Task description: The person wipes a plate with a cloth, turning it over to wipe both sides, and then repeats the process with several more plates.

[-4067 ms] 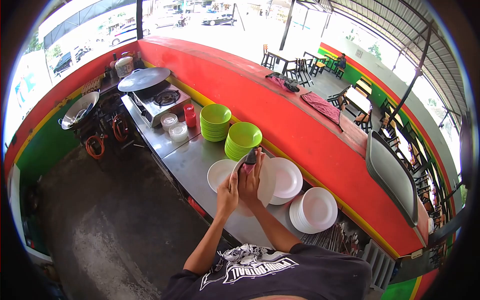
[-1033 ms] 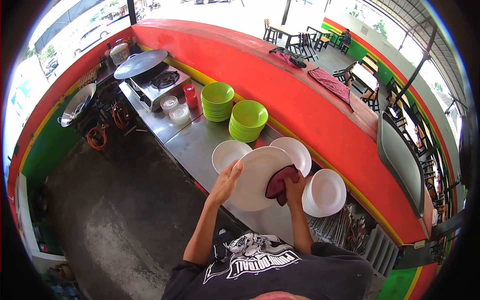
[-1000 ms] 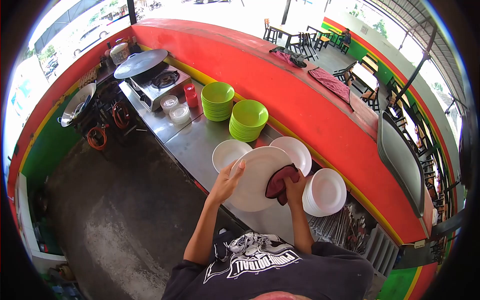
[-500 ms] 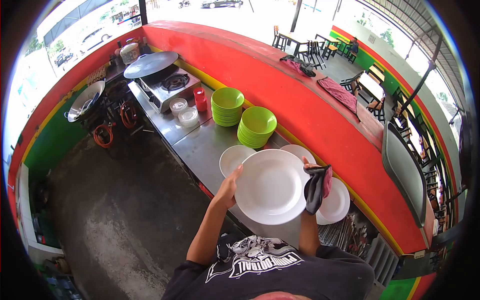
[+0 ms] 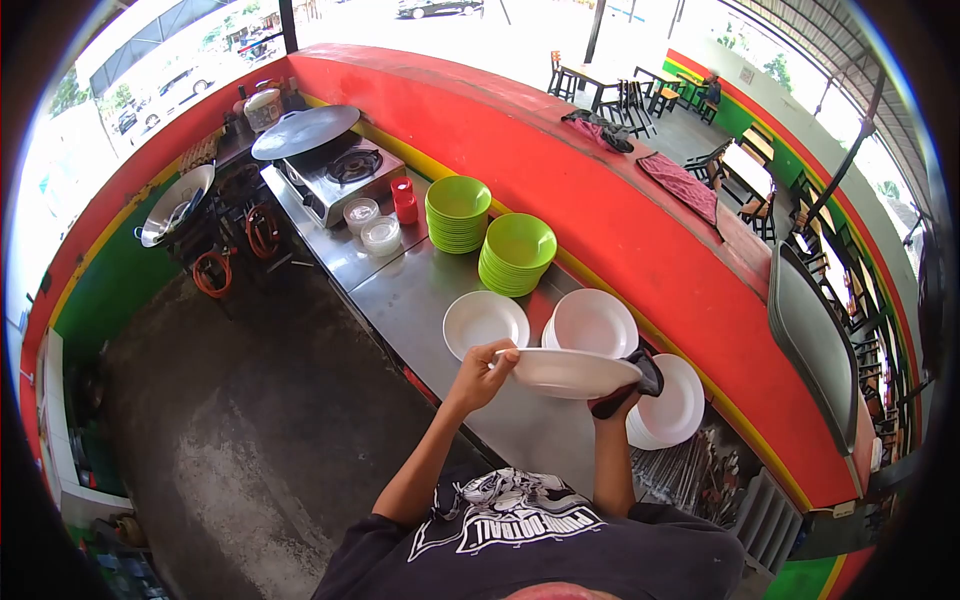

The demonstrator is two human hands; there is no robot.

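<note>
Above the steel counter (image 5: 420, 290), your left hand (image 5: 483, 368) grips the white plate (image 5: 566, 371) at 9 o'clock, your right hand (image 5: 618, 402) pinches cloth (image 5: 640, 376) under its 3 o'clock edge

A plate (image 5: 568, 371) is held nearly level above the tabletop (image 5: 420, 290), gripped at its left rim by the left hand (image 5: 482, 370) and supported at its right edge by the right hand (image 5: 618, 400), with a cloth (image 5: 645, 372) caught between that hand and the plate. Behind the plate, a single plate (image 5: 484, 322) lies to the left and a plate stack (image 5: 594, 322) to the right. A further plate stack (image 5: 672, 402) sits just right of the right hand. Two bowl stacks (image 5: 517, 254) (image 5: 458, 213) stand farther back, side by side. Beyond them, lidded containers (image 5: 380, 235), cups (image 5: 404, 200) and a stove (image 5: 340, 175) are ranged along the tabletop's far left end.
</note>
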